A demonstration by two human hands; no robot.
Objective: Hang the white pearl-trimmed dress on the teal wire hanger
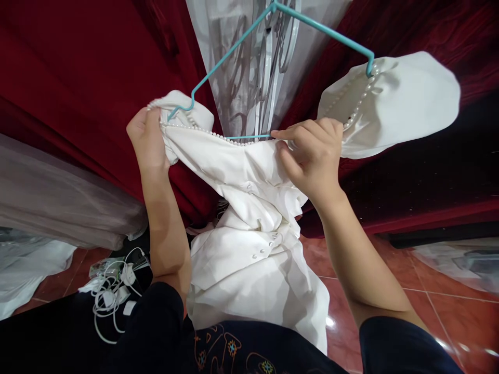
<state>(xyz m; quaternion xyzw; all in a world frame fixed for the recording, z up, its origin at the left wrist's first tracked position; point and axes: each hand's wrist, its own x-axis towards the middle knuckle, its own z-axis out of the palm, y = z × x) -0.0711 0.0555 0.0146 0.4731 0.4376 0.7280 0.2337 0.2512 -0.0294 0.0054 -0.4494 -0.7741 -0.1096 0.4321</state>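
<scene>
A white dress (249, 244) with pearl trim hangs from a teal wire hanger (234, 52) in front of me. My left hand (148, 137) is closed on the dress's left shoulder where it sits on the hanger's end. My right hand (314, 150) pinches the pearl-edged neckline near the hanger's lower bar. The right puffed sleeve (393, 104) hangs from the hanger's other end. The skirt falls down to my lap.
Dark red curtains (78, 78) hang on both sides of a silver sheer panel (249, 67). Grey fabric (58, 202) lies at the left. White cables and chargers (111, 291) lie on the red tiled floor (429, 301). Plastic-wrapped items lie at the far right.
</scene>
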